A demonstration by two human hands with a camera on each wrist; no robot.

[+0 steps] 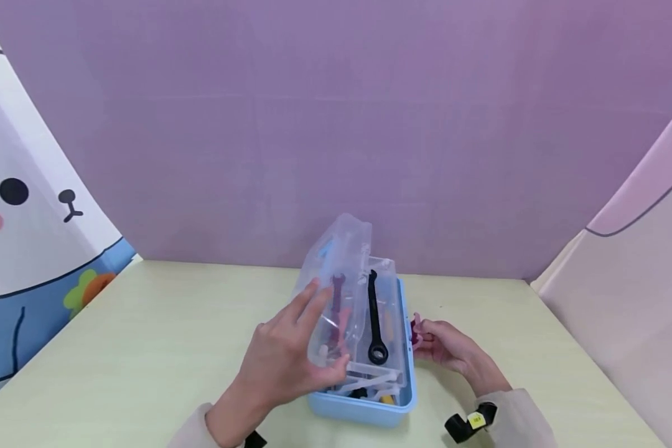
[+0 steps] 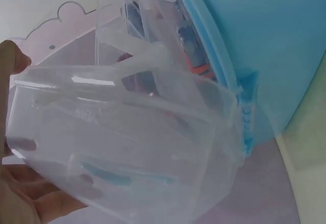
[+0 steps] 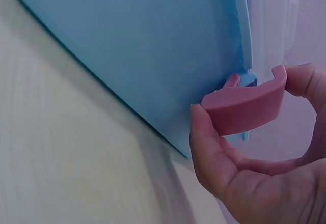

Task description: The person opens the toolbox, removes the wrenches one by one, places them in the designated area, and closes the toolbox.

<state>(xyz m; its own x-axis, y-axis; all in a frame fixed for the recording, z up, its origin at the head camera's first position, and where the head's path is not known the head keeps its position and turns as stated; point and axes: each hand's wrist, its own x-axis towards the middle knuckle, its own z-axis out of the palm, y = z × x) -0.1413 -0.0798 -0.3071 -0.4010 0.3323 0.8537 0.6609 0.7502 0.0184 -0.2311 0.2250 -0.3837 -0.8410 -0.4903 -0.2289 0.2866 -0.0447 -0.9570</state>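
A light-blue plastic box stands on the table with its clear lid raised and leaning to the left. My left hand grips the lid, thumb at one edge and fingers at the other, as the left wrist view also shows. At the box's right side, my right hand pinches a pink latch between thumb and fingers; the latch sits at a blue hinge lug on the wall. A black wrench lies on the clear inner tray. Small items below the tray are partly hidden.
The pale table extends to both sides of the box. Behind it rises a purple backdrop, with printed cartoon panels at the left and right. Black straps sit around the wrists.
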